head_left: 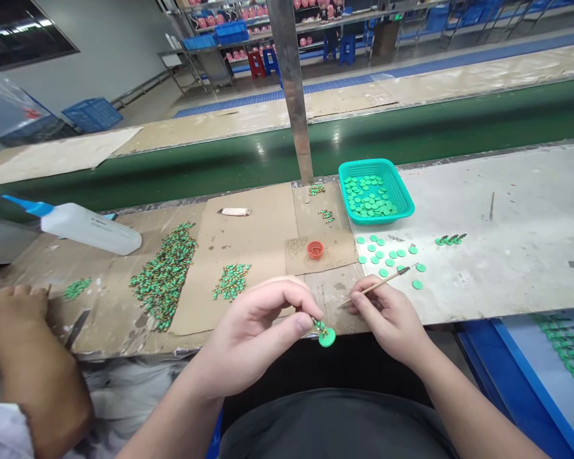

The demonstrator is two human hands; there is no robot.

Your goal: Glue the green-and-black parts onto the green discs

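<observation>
Between thumb and forefinger, my left hand [263,331] pinches a small green figure part fixed to a round green disc [326,336], held just over the table's front edge. My right hand [387,312] grips a thin paintbrush [380,284], its dark tip pointing up and to the right, apart from the disc. Loose green discs [391,262] lie on the table beyond my right hand. A small red cup [315,249] stands on cardboard between and beyond my hands. A small pile of green and gold parts [232,281] lies beyond my left hand.
A turquoise basket [376,191] holds many discs. Left lie a large pile of parts [165,274] and a white bottle [90,228]. Another person's arm [33,357] rests at far left. A metal post [291,89] rises behind. A blue tray [521,376] sits at lower right.
</observation>
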